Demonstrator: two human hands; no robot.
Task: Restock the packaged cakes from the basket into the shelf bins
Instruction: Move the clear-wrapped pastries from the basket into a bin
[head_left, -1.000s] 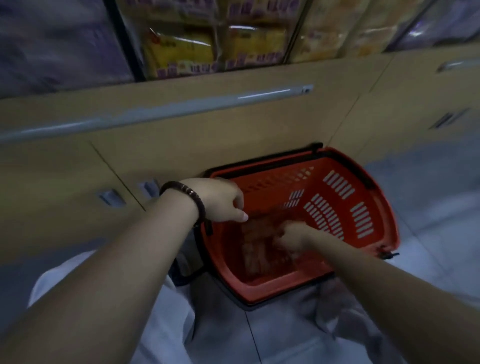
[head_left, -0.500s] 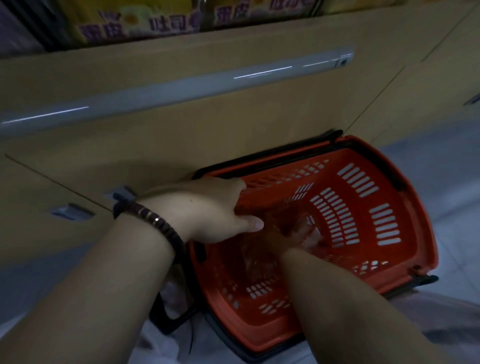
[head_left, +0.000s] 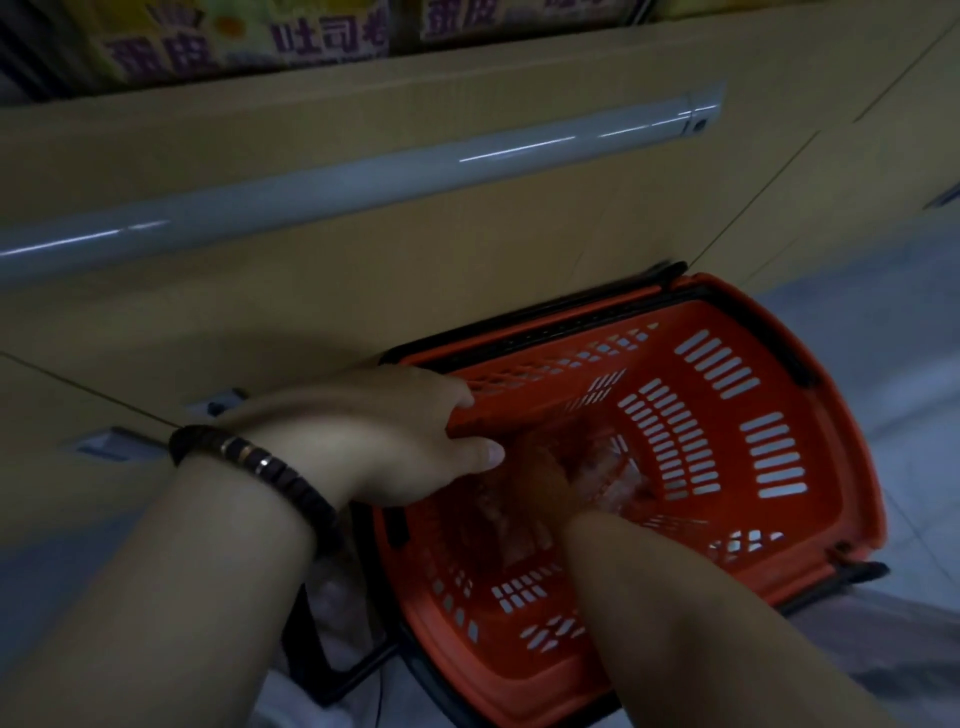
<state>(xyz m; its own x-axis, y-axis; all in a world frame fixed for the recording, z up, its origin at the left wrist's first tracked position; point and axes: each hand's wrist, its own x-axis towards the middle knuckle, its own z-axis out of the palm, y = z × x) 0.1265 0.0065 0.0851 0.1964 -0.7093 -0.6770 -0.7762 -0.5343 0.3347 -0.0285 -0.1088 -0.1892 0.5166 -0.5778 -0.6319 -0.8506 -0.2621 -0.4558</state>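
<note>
An orange plastic basket (head_left: 826, 405) with slotted walls sits on the floor against the shelf base. My left hand (head_left: 374, 436), a dark beaded bracelet on its wrist, grips the basket's near-left rim with the thumb inside and the fingers over the outside. My right hand (head_left: 543, 480) reaches deep into the basket, down among the clear-wrapped packaged cakes (head_left: 618, 475) on its bottom. That hand is dark and blurred, and its fingers are lost among the packets, so its grip cannot be made out.
The tan shelf base (head_left: 467, 249) with a grey rail (head_left: 363, 176) rises right behind the basket. Yellow packaged goods (head_left: 234, 41) stand on the shelf above. The basket's black handle (head_left: 332, 670) lies folded down at lower left. Pale floor tiles (head_left: 914, 338) show on the right.
My left hand dropped from above the rim onto it and took hold. My right hand pushed further into the basket among the cakes. The view came closer.
</note>
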